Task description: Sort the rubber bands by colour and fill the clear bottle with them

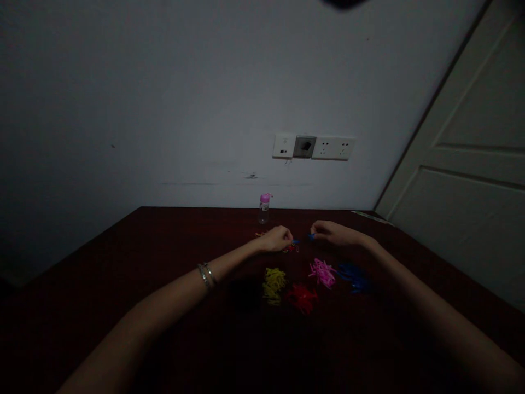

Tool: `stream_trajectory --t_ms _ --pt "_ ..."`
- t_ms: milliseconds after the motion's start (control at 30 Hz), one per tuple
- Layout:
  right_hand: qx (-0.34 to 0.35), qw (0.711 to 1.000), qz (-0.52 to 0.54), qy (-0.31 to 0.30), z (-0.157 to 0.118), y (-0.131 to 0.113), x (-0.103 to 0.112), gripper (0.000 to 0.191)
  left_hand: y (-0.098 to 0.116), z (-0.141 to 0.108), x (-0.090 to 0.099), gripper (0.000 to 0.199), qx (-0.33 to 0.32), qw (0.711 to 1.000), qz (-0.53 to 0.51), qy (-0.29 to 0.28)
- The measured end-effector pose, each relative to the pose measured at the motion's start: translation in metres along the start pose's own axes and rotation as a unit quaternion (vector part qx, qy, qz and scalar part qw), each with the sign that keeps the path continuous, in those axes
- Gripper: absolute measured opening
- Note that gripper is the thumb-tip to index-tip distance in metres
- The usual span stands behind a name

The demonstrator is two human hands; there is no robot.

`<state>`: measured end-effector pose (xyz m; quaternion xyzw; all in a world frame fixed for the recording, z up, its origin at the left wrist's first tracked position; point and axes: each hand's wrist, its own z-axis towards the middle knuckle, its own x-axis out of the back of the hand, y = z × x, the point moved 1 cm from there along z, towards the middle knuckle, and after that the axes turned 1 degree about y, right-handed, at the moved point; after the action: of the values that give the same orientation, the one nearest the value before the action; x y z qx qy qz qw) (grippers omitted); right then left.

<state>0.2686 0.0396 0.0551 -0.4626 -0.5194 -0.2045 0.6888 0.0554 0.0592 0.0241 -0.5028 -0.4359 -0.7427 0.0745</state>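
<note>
My left hand [278, 239] is closed in a pinch above the far middle of the table, with a small blue piece [296, 241] at its fingertips. Just below those fingers lie a few small red and pale pieces [291, 248]. Across a short gap, my right hand [327, 231] pinches another small blue piece [310, 236]. Nearer to me are loose heaps of thin little pieces: yellow [273, 285], red [302, 298], pink [322, 273] and dark blue [355, 278]. The dim light hides their exact kind.
A clear bottle with a pink cap [264, 208] stands upright behind my left hand. Some small orange pieces [260, 234] lie in front of it. The dark red table [184, 235] meets a wall with sockets [333, 148]. A white panelled door [463, 164] is on the right.
</note>
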Motion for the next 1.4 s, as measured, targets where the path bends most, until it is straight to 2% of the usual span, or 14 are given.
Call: stream_trajectory --t_ms 133,233,367,500,800,900,1067,1200,1300,1400 --pt "-0.052 0.999 0.006 -0.009 -0.051 0.012 0.005 0.019 0.043 0.022 -0.034 0.021 -0.041 0.998 0.018 -0.045" --pt "-0.072 0.997 -0.001 -0.021 -0.077 0.024 0.004 0.018 0.067 0.038 -0.056 0.022 -0.059 0.995 0.025 -0.073" --pt "-0.083 0.996 -0.018 -0.023 -0.096 0.039 0.004 0.016 0.084 0.055 -0.080 0.022 -0.070 0.995 0.015 -0.072" --pt "-0.092 0.995 -0.011 -0.027 -0.106 0.043 0.006 0.017 0.087 0.063 -0.091 0.026 -0.072 0.995 -0.016 -0.070" --pt "-0.115 0.993 0.012 -0.033 -0.108 0.043 0.004 0.020 0.073 0.063 -0.082 0.027 -0.064 0.988 -0.135 -0.038" --pt "-0.123 0.992 0.006 -0.042 -0.106 0.042 0.004 0.019 0.070 0.065 -0.082 0.025 -0.065 0.985 -0.152 -0.047" --pt "-0.140 0.989 -0.017 -0.052 -0.105 0.052 0.006 0.017 0.083 0.072 -0.099 0.021 -0.079 0.983 -0.160 -0.045" --pt "-0.163 0.984 -0.076 -0.019 -0.103 0.061 0.010 0.008 0.095 0.073 -0.108 0.023 -0.070 0.984 -0.158 -0.049" --pt "-0.155 0.984 -0.092 0.008 -0.096 0.056 0.011 0.008 0.090 0.068 -0.094 0.025 -0.074 0.984 -0.156 -0.037" --pt "-0.114 0.991 -0.064 0.022 -0.079 0.038 0.007 0.012 0.069 0.058 -0.064 0.023 -0.079 0.990 -0.121 -0.005"
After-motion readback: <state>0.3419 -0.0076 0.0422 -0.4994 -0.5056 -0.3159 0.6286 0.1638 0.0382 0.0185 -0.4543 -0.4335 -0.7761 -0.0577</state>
